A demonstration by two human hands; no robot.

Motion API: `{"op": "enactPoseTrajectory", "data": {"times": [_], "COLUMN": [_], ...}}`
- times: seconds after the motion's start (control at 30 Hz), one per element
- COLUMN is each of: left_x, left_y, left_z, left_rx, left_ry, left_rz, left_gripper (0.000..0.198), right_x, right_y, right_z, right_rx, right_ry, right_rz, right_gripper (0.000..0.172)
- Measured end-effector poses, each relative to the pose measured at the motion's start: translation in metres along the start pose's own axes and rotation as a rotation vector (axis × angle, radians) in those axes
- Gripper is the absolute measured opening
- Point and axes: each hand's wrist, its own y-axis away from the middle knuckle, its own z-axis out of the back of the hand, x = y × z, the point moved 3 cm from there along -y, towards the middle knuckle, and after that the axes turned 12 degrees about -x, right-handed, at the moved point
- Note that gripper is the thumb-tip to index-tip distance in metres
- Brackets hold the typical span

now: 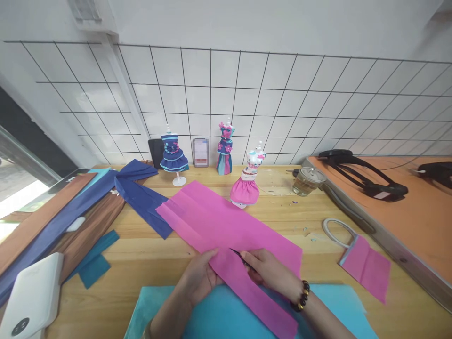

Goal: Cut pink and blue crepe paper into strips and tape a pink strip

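Note:
A long sheet of pink crepe paper (226,221) lies across the wooden table, running from the back left toward me. My left hand (197,278) pinches its near edge, fingers closed on the paper. My right hand (271,273), with a dark bead bracelet on the wrist, grips a thin dark tool (238,256), probably scissors, whose tip rests on the pink paper between my hands. A light blue sheet (219,315) lies under my forearms.
Three small mannequins in paper dresses stand at the back: blue (173,155), striped (225,148), pink-skirted (247,181). Blue and brown paper strips (70,212) lie left, a white box (33,296) near left. A glass cup (307,181), a pink piece (367,266) and an orange board (416,207) sit right.

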Motion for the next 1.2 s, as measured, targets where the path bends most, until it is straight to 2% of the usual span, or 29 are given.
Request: {"op": "enactPoseTrajectory", "data": {"times": [0.2,0.47,0.7,1.0,1.2], "left_x": [-0.001,-0.001,0.000,0.001,0.000], "left_y": [0.001,0.000,0.000,0.000,0.001], "left_z": [-0.002,0.000,0.002,0.000,0.000], "left_rx": [-0.013,0.005,-0.043,-0.022,-0.013], "left_ry": [0.015,0.027,0.056,0.095,0.097], "left_rz": [-0.004,-0.003,0.003,0.026,0.011], "left_gripper": [0.030,0.034,0.036,0.039,0.040], "right_x": [0.003,0.008,0.014,0.021,0.016], "right_y": [0.002,-0.007,-0.010,-0.011,-0.012], "right_z": [0.000,-0.008,-0.008,-0.010,-0.011], "right_rx": [0.002,0.076,0.028,-0.017,-0.011], "right_ry": [0.017,-0.105,0.025,0.132,0.125], "right_rz": [-0.051,-0.124,-0.121,-0.103,-0.113], "right_gripper": [0.043,0.041,0.043,0.043,0.041]}}
